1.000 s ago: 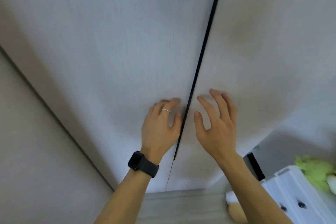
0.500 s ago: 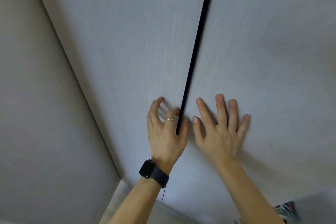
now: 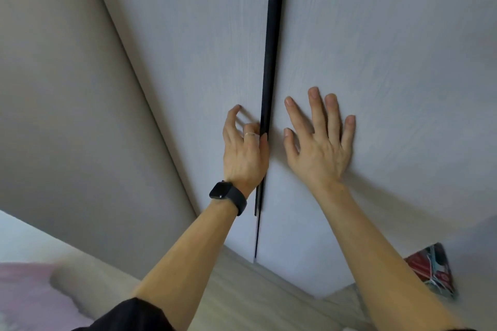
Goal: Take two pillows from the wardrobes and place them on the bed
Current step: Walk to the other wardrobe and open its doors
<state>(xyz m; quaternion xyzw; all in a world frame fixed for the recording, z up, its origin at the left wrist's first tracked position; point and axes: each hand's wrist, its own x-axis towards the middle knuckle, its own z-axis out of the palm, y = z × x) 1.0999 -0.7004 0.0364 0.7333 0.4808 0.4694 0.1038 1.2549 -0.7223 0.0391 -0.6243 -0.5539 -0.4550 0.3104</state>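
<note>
Two pale grey wardrobe doors fill the view, the left door and the right door, parted by a black vertical gap. My left hand, with a ring and a black watch on the wrist, has its fingertips hooked into the gap at the left door's edge. My right hand lies flat with spread fingers on the right door. No pillow shows. A corner of the bed with pinkish bedding sits at the lower left.
A beige wall panel stands left of the wardrobe. Pale wood floor runs below the doors. A red and dark patterned object lies on the floor at the lower right, by the right door's bottom corner.
The view has swung left and up, bringing the bed corner into sight. My left fingers have curled further into the gap; my right hand stays pressed flat on the right door.
</note>
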